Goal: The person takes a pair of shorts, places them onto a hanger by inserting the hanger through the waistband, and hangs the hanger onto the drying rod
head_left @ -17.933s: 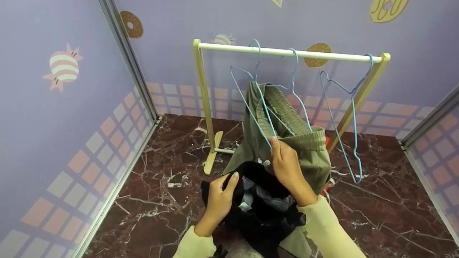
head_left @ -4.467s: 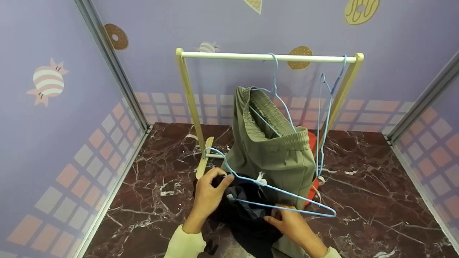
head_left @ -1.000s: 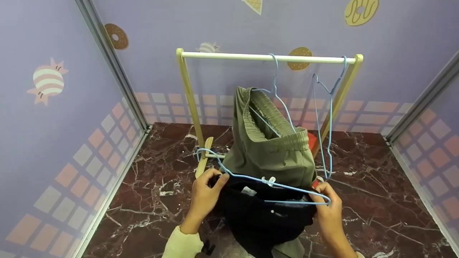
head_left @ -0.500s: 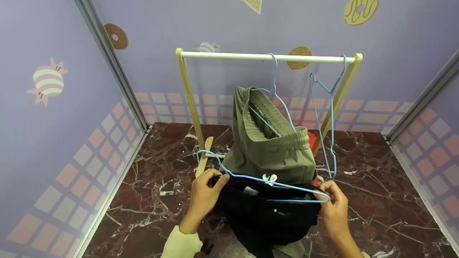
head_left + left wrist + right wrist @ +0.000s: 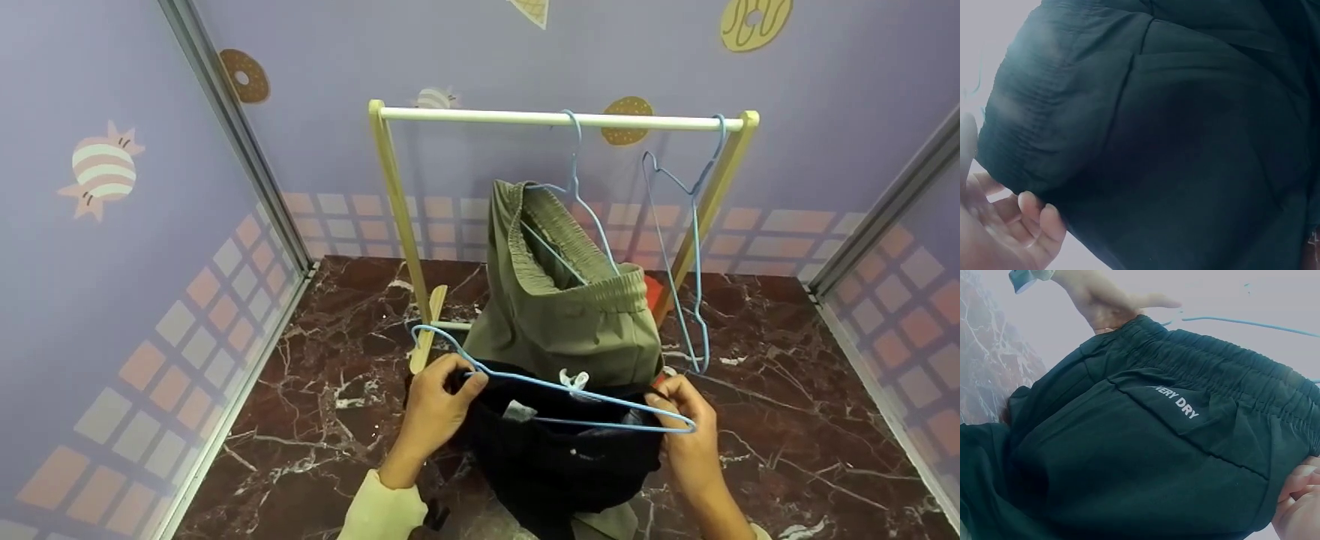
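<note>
Black pants [image 5: 562,465] with a gathered elastic waistband and small white lettering hang between both hands, waist opening upward. A blue wire hanger [image 5: 600,396] lies along that opening, its lower bar dipping inside and its hook [image 5: 435,330] pointing left. My left hand [image 5: 435,401] pinches the waistband's left side together with the hanger near its neck. At the other side, my right hand [image 5: 686,420] grips the waistband's right edge, fingers right by the hanger's end. In the right wrist view the lettering [image 5: 1176,402] shows below the waistband; the left wrist view is mostly dark cloth [image 5: 1185,140].
Behind stands a small rack with a white rail [image 5: 480,115] and wooden posts. Olive pants [image 5: 577,330] with a white drawstring hang there on a blue hanger, and a bare blue hanger [image 5: 697,262] hangs at right. Something red [image 5: 654,296] shows behind. Marbled floor [image 5: 337,420] lies below.
Since the oldest frame, the hanger has come off the rack and into the black pants' waist. The right hand moved out to the waistband's right edge; lately the hanger's hook dipped slightly.
</note>
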